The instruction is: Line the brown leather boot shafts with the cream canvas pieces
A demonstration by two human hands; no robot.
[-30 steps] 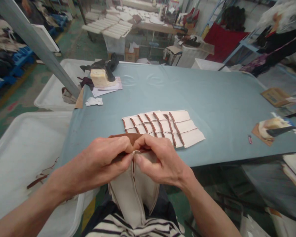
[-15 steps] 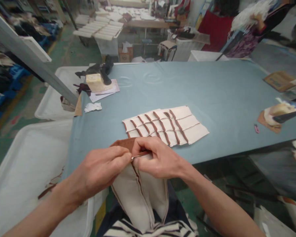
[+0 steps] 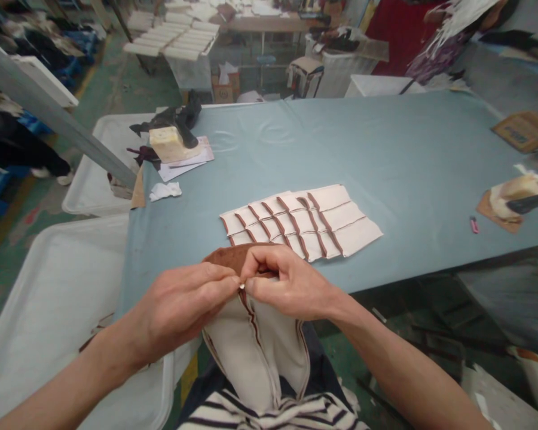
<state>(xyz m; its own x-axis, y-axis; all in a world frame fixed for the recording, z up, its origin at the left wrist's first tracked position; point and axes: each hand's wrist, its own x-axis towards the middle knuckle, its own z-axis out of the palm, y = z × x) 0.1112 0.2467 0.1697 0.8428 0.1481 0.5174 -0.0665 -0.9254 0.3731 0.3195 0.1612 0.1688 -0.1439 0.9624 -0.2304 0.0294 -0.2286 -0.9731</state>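
Observation:
My left hand (image 3: 186,307) and my right hand (image 3: 287,283) meet at the near edge of the blue table (image 3: 385,149). Both pinch the top of a stack of cream fabric pieces with brown edges (image 3: 257,349) that hangs down over my lap. The stack's brown top piece (image 3: 228,258) shows just above my fingers. Beyond my hands, overlapping rows of the same cream pieces (image 3: 300,222) lie spread flat on the table.
White plastic tubs (image 3: 40,310) stand to the left of the table. A beige block and dark scraps on papers (image 3: 173,143) lie at the far left corner. A brush on a brown pad (image 3: 515,200) and a small pink item (image 3: 474,224) lie at the right.
My view has tilted down and shifted slightly. Both hands stay pinched on the stack's top, fingers working a little; more of the brown edge between the pieces shows now.

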